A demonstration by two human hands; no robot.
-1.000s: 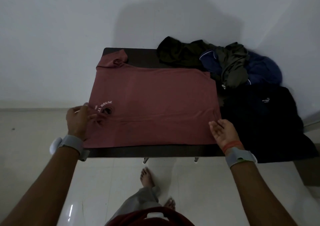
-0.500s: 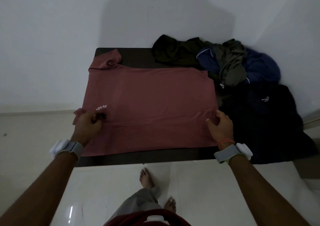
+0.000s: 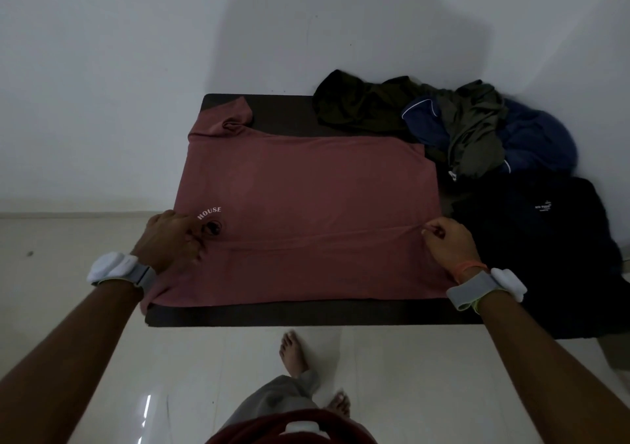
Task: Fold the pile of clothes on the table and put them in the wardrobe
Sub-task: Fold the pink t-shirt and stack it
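While 2 bare feet (image 3: pixel 295 351) stand on the pale tiled floor (image 3: pixel 409 385) just short of the table (image 3: pixel 306 316), both hands have closed on the maroon T-shirt (image 3: pixel 306 184) along its middle line. The left hand (image 3: pixel 172 239), resting at the left edge 1 second ago, has slid slightly inward and now curls its fingers into the cloth beside the white "HOUSE" print (image 3: pixel 209 212). The right hand (image 3: pixel 448 244), palm-up and spread by the near right corner 1 second ago, now pinches the right edge between thumb and fingertips. A taut ridge (image 3: pixel 324 235) runs across the shirt from grip to grip, and it was not there before. My reading is that the fold line is set and folding of this garment is only starting.

The shirt lies flat on the dark table, with 1 sleeve (image 3: pixel 235 116) bunched at the far left corner. Just beside its right edge, a black garment (image 3: pixel 531 239) is spread out and drapes off the table's right side. Farther back, a heap of unfolded clothes (image 3: pixel 460 126), olive and navy, sits against the plain white wall (image 3: pixel 136 51). No wardrobe is in view.
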